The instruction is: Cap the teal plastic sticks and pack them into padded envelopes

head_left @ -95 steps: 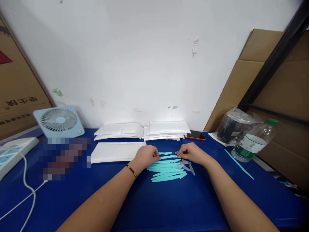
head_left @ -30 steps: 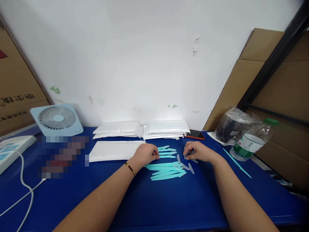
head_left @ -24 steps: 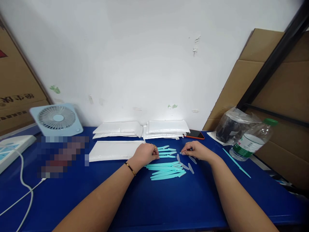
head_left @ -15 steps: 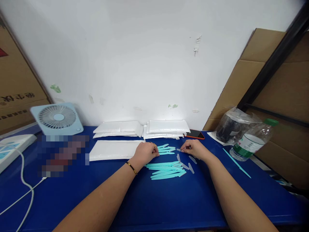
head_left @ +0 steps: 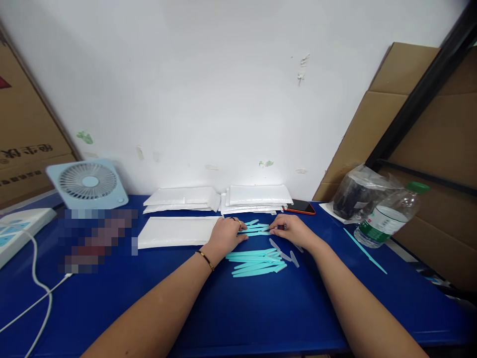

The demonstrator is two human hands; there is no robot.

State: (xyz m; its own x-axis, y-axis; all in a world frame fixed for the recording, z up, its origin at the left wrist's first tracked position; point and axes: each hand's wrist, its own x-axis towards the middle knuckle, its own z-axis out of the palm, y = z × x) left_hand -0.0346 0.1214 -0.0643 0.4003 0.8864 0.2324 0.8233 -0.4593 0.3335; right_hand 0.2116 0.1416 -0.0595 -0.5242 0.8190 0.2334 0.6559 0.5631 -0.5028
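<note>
Several turquoise sticks lie between my two hands on the blue table. My left hand, with a ring and a bracelet, has its fingers closed on the left ends of these sticks. At their right ends my right hand is pinched; what is between its fingertips is too small to make out. Nearer to me lies a second group of turquoise sticks. Small clear caps are scattered to the right of that group, one partly beneath my right hand. A white padded packet lies left of my left hand.
White packets stand in two stacks by the wall. Behind my right hand is a phone. On the right are a lone turquoise stick, a bottle and a bagged dark cup; a fan and power strip are left.
My right hand has moved left to the right ends of the upper sticks. My left hand has shifted slightly right. One clear cap near the sticks has moved a little.
</note>
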